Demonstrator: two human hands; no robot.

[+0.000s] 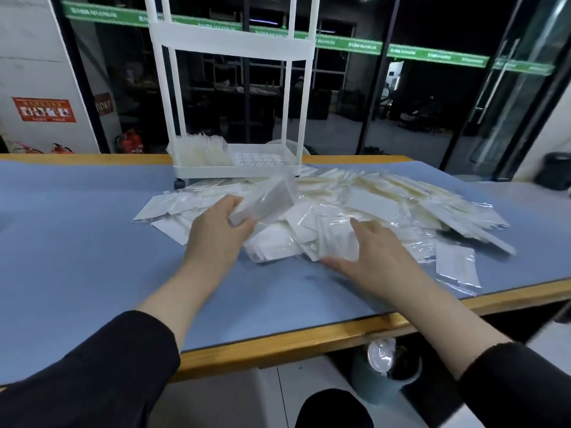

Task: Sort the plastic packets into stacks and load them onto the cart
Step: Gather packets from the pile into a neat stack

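Dim hall behind glass partitions, green banner strip (pixel 355 44) running across the panes, red fire extinguishers (pixel 131 140) on the floor at far left beneath a red notice (pixel 44 109) on the white wall. In front, a long table (pixel 278 338) with a wooden edge and a blue mat (pixel 77 242) covering the top. Standing on the mat at the far side, a white plastic cart (pixel 231 44) on small castors, its bottom tray holding a stack of packets (pixel 200 152) in the left part, perforated floor bare to the right. Just in front of the cart and spreading well to the right, a loose heap of clear plastic packets (pixel 386 199) with white contents, overlapping at all angles, some reaching close to the near right edge of the table. Left hand (pixel 216 230) raised over the near left of the heap, fingers and thumb curled round a small bundle of packets (pixel 265 200), blurred, tilted up toward the cart. Right hand (pixel 377 251) lying on the near middle of the heap, fingers spread and fairly straight, pressing on the packets, thumb stretched out to the left along their near edge. Black sleeves (pixel 92 372) on both forearms. Under the table edge at lower right, a bin (pixel 389 362) with a clear liner.
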